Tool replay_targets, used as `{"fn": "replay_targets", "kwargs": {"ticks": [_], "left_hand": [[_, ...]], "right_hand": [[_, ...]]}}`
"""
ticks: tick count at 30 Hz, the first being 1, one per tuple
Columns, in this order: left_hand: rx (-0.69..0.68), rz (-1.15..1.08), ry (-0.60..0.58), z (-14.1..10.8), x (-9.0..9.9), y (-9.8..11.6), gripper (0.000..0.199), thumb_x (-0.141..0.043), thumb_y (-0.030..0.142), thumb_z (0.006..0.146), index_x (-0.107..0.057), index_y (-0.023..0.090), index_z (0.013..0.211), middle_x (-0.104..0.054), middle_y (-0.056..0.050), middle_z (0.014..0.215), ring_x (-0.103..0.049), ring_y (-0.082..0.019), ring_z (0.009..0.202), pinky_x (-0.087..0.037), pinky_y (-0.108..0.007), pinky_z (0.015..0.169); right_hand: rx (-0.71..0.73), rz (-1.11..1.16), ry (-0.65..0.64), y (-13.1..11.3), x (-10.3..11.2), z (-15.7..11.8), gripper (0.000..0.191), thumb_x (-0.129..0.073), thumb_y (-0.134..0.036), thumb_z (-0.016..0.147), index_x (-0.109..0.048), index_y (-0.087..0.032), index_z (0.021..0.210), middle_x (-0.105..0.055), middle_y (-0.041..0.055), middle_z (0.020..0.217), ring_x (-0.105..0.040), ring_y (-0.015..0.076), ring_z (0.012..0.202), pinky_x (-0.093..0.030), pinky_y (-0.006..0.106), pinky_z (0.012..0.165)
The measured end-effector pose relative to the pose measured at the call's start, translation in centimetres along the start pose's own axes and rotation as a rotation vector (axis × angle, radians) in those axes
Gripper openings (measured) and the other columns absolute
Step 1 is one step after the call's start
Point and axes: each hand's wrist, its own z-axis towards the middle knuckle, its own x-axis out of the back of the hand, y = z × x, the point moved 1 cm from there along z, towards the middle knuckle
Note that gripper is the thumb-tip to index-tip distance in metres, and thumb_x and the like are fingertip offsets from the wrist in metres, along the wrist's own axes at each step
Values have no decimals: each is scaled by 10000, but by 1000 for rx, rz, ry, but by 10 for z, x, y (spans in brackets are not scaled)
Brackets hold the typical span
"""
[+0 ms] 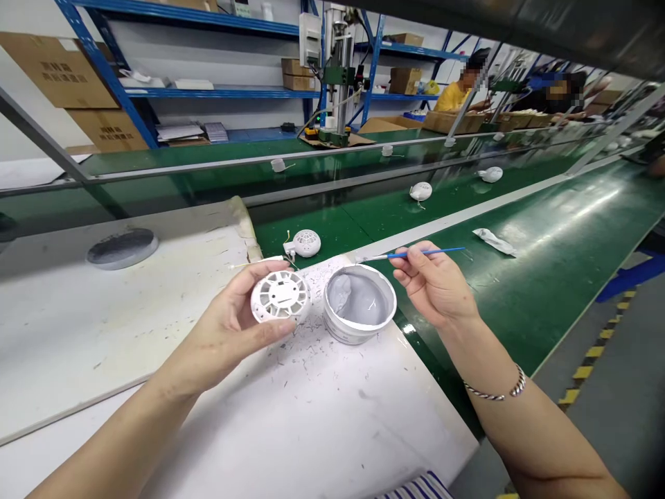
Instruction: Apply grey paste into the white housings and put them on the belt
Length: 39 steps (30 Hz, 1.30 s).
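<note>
Round white slotted plastic housing (281, 296), held up face-on in the left hand (228, 335), just above the work surface. Beyond: long green conveyor belt (524, 277) carrying further white units (420, 191), well apart. Nearer: scuffed white work board (88, 346), flecked with dark shavings (312, 346). On it, between the hands, squat white plastic tub (343, 331), uncovered, holding grey paste (358, 298). Left hand closed firmly, fingers and thumb curled around the housing's rim. Right hand (433, 287) pinching a slim blue-handled brush (420, 253), its tip near the tub's rim. Thin wire lead (258, 265) just behind the housing; attachment unclear.

Risks, as judged: loaded bristles smearing the housing if the tip slips; lead snagging or dragging through the paste; housing dropped from a one-handed hold; loose shavings falling into the open tub.
</note>
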Motion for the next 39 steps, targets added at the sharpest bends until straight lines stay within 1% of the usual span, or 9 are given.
{"fn": "replay_targets", "kwargs": {"ticks": [3,9,13,18,24,27,30,35,39], "left_hand": [[-23,26,-50,-2,-3,-5,560,-801,217,757,-543,387,1225,-550,18,1131,-557,-102,888,-484,-162,736],[129,-69,-76,-7,-14,-6,444,-718,354,838,-506,334,1228,-592,-1,1024,-542,-124,839,-451,-217,730],[178,-49,-8,-8,-20,-9,401,-686,444,845,-529,299,1184,-608,-13,963,-529,-134,775,-424,-228,669],[225,-193,59,-9,-29,-10,388,-555,592,880,-615,241,1033,-590,-11,840,-497,-107,679,-397,-192,579],[260,-268,146,-9,-32,-6,366,-592,566,867,-658,232,1002,-609,-18,883,-520,-120,751,-418,-185,607],[243,-257,151,-10,-33,-3,383,-601,573,858,-659,217,987,-603,-21,842,-494,-114,706,-399,-185,583],[246,-233,154,-12,-34,1,394,-591,582,859,-651,212,983,-598,-22,810,-481,-116,678,-383,-193,573],[237,-217,162,-12,-34,3,398,-595,595,849,-635,220,976,-623,-27,847,-511,-142,730,-403,-223,622],[245,-183,154,-11,-33,2,403,-581,597,859,-635,221,994,-619,-20,840,-500,-137,716,-387,-226,611]], "right_hand": [[9,13,-12,-1,0,-1,310,-907,-328,605,-642,-200,701,-738,-55,736,-729,78,673,-581,110,576],[25,40,-28,-5,-5,-2,282,-906,-311,615,-660,-200,697,-743,-62,719,-725,66,655,-583,103,569],[30,58,-70,-11,-18,-7,269,-899,-309,627,-658,-207,687,-742,-71,718,-721,58,655,-578,93,565],[15,55,-147,-17,-41,-19,271,-882,-333,652,-639,-214,674,-737,-84,730,-723,61,656,-578,93,548],[60,31,-317,-7,-57,-34,169,-796,-259,779,-647,-191,739,-752,-40,759,-739,90,663,-614,139,583],[165,-48,-385,1,-58,-42,111,-762,-173,805,-655,-197,789,-758,-29,797,-741,104,680,-631,183,614],[405,-228,-458,3,-53,-51,171,-738,-60,790,-673,-207,846,-765,-9,856,-751,138,791,-642,240,708],[850,-543,-797,-8,-44,-57,315,-620,79,789,-670,-152,998,-768,91,971,-745,200,923,-631,322,778],[936,-632,-883,-19,-43,-55,261,-596,55,819,-662,-122,999,-771,117,942,-745,211,921,-607,337,764]]}}
